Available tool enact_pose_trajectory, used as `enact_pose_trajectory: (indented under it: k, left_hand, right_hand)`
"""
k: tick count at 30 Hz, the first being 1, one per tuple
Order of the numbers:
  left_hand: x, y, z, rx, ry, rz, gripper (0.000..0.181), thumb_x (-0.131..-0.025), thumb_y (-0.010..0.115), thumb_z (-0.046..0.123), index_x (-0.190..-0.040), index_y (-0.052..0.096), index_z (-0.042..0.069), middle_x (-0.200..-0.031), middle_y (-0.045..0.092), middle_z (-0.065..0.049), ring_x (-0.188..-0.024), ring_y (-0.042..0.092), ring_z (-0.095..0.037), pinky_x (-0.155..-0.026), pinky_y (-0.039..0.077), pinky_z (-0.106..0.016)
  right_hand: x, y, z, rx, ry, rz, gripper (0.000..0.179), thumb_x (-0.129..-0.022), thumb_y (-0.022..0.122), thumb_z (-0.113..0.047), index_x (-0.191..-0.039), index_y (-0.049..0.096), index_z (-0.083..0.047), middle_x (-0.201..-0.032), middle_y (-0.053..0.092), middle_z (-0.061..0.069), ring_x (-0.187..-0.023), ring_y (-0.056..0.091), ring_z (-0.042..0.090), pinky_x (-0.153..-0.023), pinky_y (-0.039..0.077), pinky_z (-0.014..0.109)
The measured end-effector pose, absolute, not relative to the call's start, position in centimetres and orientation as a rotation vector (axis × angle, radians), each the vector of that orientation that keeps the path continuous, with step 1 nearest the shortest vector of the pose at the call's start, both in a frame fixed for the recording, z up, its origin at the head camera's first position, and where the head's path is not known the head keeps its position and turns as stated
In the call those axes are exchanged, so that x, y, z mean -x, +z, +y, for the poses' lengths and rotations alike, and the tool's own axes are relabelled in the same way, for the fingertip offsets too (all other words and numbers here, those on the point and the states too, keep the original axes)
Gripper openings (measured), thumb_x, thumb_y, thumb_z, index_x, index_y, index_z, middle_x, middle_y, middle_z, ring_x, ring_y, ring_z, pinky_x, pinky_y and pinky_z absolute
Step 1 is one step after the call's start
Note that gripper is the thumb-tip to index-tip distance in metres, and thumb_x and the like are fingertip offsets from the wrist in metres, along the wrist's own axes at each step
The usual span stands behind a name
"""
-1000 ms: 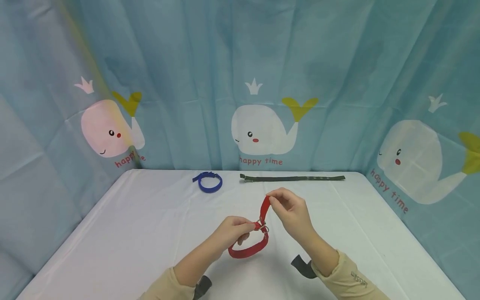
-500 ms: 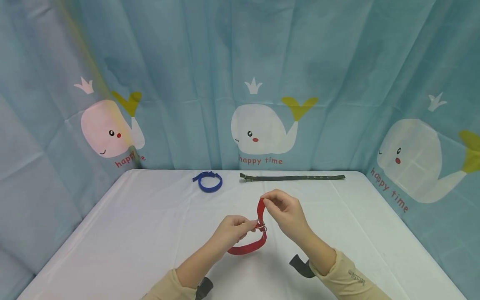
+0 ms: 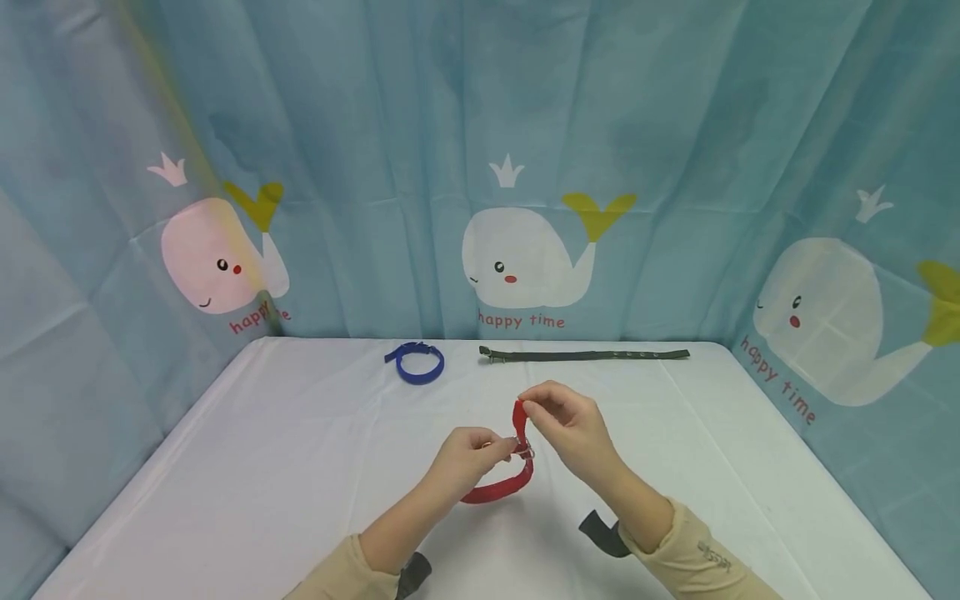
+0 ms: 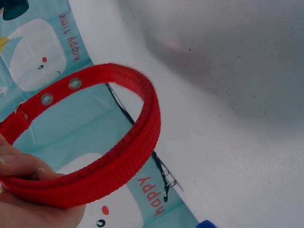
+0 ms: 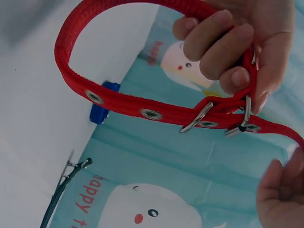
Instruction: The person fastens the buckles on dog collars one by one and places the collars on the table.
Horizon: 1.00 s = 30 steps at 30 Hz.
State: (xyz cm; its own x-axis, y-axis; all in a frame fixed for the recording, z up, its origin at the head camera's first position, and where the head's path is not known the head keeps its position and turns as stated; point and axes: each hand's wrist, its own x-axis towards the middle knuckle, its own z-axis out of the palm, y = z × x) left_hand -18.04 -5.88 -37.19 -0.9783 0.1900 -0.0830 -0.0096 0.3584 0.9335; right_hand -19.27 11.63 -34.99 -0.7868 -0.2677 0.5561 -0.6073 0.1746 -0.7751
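A red webbing collar (image 3: 497, 492) with metal eyelets, a D-ring and a buckle (image 5: 247, 111) is bent into a loop above the table. My left hand (image 3: 468, 462) grips it beside the buckle, fingers curled round the strap in the right wrist view. Between thumb and finger, my right hand (image 3: 573, 425) pinches the strap's free end, which stands up past the buckle. That strap passes through the buckle, with an eyelet right at the prong. In the left wrist view the red loop (image 4: 118, 166) hangs out from the left hand's fingers (image 4: 19, 164).
On the white table (image 3: 247, 467), a blue collar (image 3: 420, 367) lies coiled at the back. To its right a dark green collar (image 3: 585, 356) lies stretched out straight. A light blue curtain (image 3: 375, 167) with whale prints stands behind. Dark straps (image 3: 603, 533) hang at both wrists.
My right hand has moved slightly left and closer to the left hand, and the free end showing between them looks shorter. The loop has risen a little.
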Motion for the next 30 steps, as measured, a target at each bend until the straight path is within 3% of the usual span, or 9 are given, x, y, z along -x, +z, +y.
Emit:
enact_pose_trajectory:
  k: [5,10,19,25,30]
  left_hand:
    - [17.8,-37.2,-6.1,-0.224,1.635,2.465,0.026,-0.089,0.067,0.028,-0.083,0.072,0.003,-0.073,0.063,0.002,-0.081,0.05,-0.016,-0.065,0.039,-0.032]
    - [17.6,-36.9,-6.7,-0.329,1.606,2.444,0.02,-0.084,0.073,0.021,-0.09,0.069,0.003,-0.076,0.064,0.0,-0.078,0.055,-0.015,-0.068,0.05,-0.033]
    - [17.8,-37.2,-7.0,-0.389,1.599,2.47,0.022,-0.083,0.075,0.016,-0.099,0.07,0.003,-0.086,0.067,-0.003,-0.08,0.058,-0.017,-0.074,0.054,-0.038]
    - [17.8,-37.4,-7.3,-0.315,1.679,2.547,0.02,-0.083,0.076,0.016,-0.097,0.069,0.003,-0.087,0.066,-0.003,-0.081,0.057,-0.018,-0.074,0.054,-0.036]
    - [17.7,-37.5,-7.4,-0.333,1.722,2.558,0.022,-0.083,0.076,0.015,-0.1,0.069,0.003,-0.09,0.067,-0.003,-0.083,0.059,-0.018,-0.075,0.055,-0.036]
  right_hand:
    - [19.7,-35.6,12.0,-1.029,1.586,-2.262,0.016,-0.09,0.063,0.002,-0.106,0.067,-0.001,-0.098,0.065,0.008,-0.082,0.06,0.014,-0.073,0.052,0.027]
    - [20.0,-36.2,12.6,-1.203,1.52,-2.248,0.018,-0.088,0.065,0.004,-0.104,0.068,-0.003,-0.101,0.067,0.009,-0.082,0.058,0.013,-0.069,0.049,0.027]
    - [20.3,-36.9,12.4,-1.266,1.45,-2.131,0.022,-0.084,0.069,0.007,-0.103,0.068,-0.004,-0.094,0.067,0.005,-0.083,0.055,0.02,-0.069,0.046,0.032]
    - [20.2,-36.8,12.9,-1.265,1.341,-2.018,0.029,-0.079,0.069,0.014,-0.102,0.071,-0.003,-0.094,0.064,0.007,-0.091,0.054,0.018,-0.071,0.05,0.029]
    - [20.3,-36.6,13.1,-1.284,1.151,-2.02,0.03,-0.075,0.069,0.016,-0.098,0.073,-0.003,-0.092,0.061,0.004,-0.088,0.052,0.018,-0.069,0.05,0.028]
